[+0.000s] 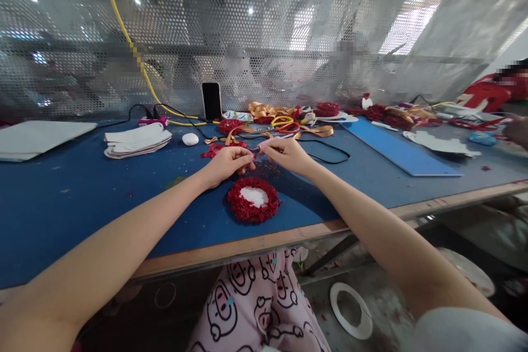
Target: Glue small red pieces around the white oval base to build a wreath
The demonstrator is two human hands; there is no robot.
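Observation:
On the blue table (181, 203), a ring of ruffled dark red material (239, 212) with a white centre (254, 196) lies flat just in front of my hands. Fingertips pinched, my left hand (230, 166) is closed beside a pile of red pieces (214, 149); whatever it holds is too small to make out. A thin pinkish tool (270, 142) sits in the closed fingers of my right hand (287, 156), its tip pointing toward the left hand. My fingers partly cover the tool, so its exact kind is unclear.
Behind my hands lie orange ribbon (270, 110), scissors (284, 122), red rolls (328, 109) and a black cord (344, 154). A phone (212, 101) leans against the perforated metal screen (256, 27). White sheets (138, 140) are left, a blue board (396, 148) right. Another person's hand (517, 131) shows far right.

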